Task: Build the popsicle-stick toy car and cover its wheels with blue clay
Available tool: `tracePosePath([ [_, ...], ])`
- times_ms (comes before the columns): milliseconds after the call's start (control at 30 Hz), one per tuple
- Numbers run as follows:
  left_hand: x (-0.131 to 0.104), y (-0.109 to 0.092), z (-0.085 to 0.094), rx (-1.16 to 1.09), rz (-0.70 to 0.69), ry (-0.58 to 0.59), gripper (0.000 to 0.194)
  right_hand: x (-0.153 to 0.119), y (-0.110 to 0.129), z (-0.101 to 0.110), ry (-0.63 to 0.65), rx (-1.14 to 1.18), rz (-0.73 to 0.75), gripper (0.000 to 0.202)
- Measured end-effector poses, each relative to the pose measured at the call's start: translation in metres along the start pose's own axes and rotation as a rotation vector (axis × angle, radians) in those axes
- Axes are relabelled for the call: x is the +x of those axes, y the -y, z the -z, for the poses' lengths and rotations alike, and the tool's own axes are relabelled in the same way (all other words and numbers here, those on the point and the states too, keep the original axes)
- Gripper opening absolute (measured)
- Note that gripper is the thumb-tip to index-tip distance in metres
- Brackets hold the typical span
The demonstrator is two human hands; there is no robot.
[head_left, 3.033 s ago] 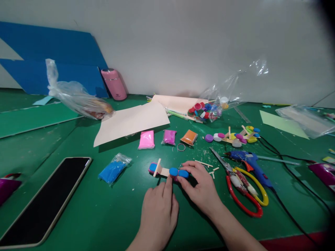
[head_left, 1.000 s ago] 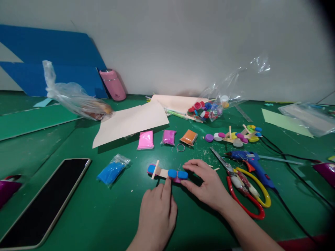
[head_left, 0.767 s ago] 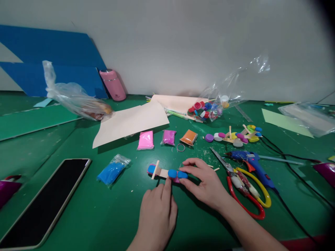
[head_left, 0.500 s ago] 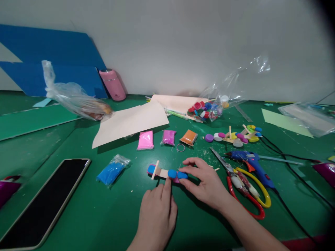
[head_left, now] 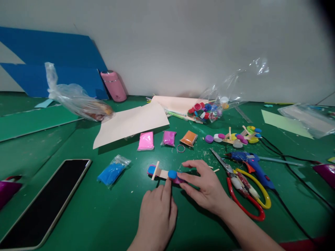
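A small craft-stick model [head_left: 164, 174] lies on the green table, with a short crosspiece stick near its left end and blue and purple clay at both ends. My left hand [head_left: 156, 212] has its fingers curled except the index, whose tip presses against the model just below a rounded blue clay lump [head_left: 172, 174]. At the right end, my right hand [head_left: 206, 184] has thumb and fingers closed round the model, partly covering the blue and purple clay there. The other fingers of that hand are bent and slightly apart.
Scissors [head_left: 244, 188] and a blue glue gun [head_left: 248, 161] lie right of my hands. Clay packets in blue [head_left: 112, 170], pink [head_left: 146, 141], purple [head_left: 169, 138] and orange [head_left: 188, 138] lie around. A phone [head_left: 44, 205] is at left; another decorated stick model [head_left: 235, 136] lies back right.
My right fingers have shifted slightly left and cover more of the right-hand blue clay. The left hand and the model stay almost still.
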State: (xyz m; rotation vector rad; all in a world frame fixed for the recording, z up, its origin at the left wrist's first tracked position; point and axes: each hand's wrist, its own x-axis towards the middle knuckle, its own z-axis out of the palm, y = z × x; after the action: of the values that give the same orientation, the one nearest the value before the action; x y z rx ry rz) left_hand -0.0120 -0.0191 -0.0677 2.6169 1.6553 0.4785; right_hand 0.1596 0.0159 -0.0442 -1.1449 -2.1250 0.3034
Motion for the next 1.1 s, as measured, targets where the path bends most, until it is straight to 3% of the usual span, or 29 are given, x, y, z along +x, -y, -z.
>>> tracePosePath([
  [567,-0.0001,0.0002,-0.0002,0.000,0.006,-0.019,0.038,-0.0015,-0.0003,0.0011,-0.013,0.037,-0.010,0.024],
  [933,0.0000,-0.0005,0.0005,0.007,0.007,-0.012,0.039,0.0032,0.0062,-0.0017,-0.003,0.101,-0.168,0.029],
  [1100,0.0007,-0.0006,0.0004,0.008,-0.012,-0.012,0.039,0.0020,0.0024,-0.0019,0.031,0.070,-0.199,0.021],
])
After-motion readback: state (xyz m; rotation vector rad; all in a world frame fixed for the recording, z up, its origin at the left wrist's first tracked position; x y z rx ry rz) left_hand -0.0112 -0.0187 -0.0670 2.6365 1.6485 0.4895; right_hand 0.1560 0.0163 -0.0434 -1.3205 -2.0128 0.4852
